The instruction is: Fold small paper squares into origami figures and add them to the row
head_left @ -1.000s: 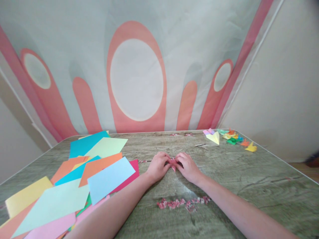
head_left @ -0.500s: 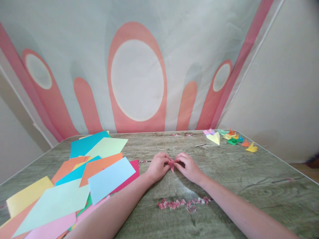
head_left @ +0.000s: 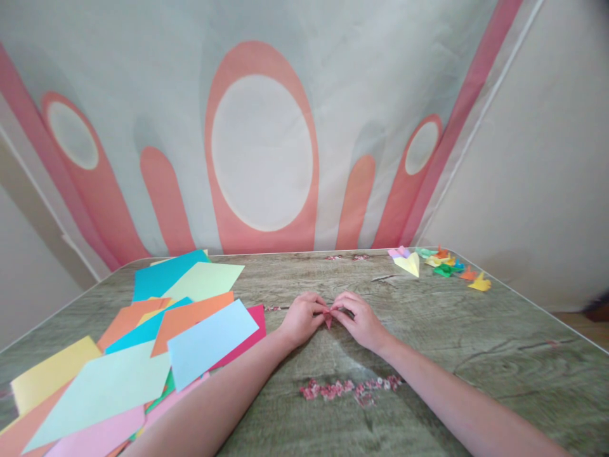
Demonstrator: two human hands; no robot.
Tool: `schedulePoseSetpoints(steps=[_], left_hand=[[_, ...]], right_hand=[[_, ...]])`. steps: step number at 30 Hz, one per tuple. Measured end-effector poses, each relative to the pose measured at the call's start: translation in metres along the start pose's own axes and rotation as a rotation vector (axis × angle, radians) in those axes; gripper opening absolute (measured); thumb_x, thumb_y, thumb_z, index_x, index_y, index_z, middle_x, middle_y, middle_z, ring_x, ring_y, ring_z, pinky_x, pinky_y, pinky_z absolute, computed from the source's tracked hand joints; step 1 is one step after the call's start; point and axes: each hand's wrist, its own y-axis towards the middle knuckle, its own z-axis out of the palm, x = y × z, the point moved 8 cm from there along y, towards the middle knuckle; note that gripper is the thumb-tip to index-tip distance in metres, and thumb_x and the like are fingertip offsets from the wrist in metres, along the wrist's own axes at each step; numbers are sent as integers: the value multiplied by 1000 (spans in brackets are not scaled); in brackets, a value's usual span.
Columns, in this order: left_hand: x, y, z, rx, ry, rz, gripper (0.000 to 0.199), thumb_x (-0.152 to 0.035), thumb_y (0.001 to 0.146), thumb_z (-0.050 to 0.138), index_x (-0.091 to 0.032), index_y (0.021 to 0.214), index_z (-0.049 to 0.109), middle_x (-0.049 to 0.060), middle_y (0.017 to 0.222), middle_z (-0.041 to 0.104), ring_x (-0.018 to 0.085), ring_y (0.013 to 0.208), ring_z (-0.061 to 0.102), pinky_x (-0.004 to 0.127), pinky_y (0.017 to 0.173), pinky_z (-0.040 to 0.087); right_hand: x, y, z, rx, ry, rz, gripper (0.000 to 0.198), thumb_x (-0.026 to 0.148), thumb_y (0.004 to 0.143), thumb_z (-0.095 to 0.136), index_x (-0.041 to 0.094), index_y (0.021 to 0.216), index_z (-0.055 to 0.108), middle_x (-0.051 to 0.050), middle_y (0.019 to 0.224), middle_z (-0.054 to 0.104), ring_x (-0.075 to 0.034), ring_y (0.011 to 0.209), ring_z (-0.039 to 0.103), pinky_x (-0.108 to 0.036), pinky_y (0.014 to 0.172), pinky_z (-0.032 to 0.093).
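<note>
A small piece of folded pink paper (head_left: 328,319) is held between both hands near the middle of the table, one pointed end aimed toward me. My left hand (head_left: 307,317) pinches its left side between thumb and fingers. On the other side, my right hand (head_left: 356,317) grips it with closed fingertips. The fingers cover most of the paper, so its full folded shape is hidden.
Loose coloured paper sheets (head_left: 209,346) overlap in a heap on the left, partly under my left forearm. Several small folded paper figures (head_left: 447,270) and a pale yellow folded paper piece (head_left: 408,264) lie at the far right of the wood-patterned table (head_left: 476,381).
Both hands stay in nearly the same place on the pink paper. The fingertips have shifted slightly, and the paper's visible part looks a little smaller.
</note>
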Motion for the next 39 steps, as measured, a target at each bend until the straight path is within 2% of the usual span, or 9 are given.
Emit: schedulePoseSetpoints(steps=[12,35,39], left_hand=[[5,2,-1,-21,-108,-32,24,-33,84,54,-23,71,72,0,79,68,14,79,58,25,80,39],[-4,2,-5,-28,-158,-49,29,-25,83,53,-19,58,67,0,75,66,13,77,58,25,81,39],[0,2,-8,-78,-150,-83,28,-26,82,53,-19,59,67,1,76,66,14,78,58,26,80,40]], right_hand=[[-14,1,-1,-11,148,119,13,28,82,56,19,76,63,-4,80,59,-16,76,55,-31,73,45],[-17,1,-1,2,207,150,15,31,82,55,19,80,64,-4,82,61,-16,76,55,-30,72,45],[-22,0,3,11,208,170,15,32,81,57,19,84,64,-4,83,62,-15,75,57,-29,69,46]])
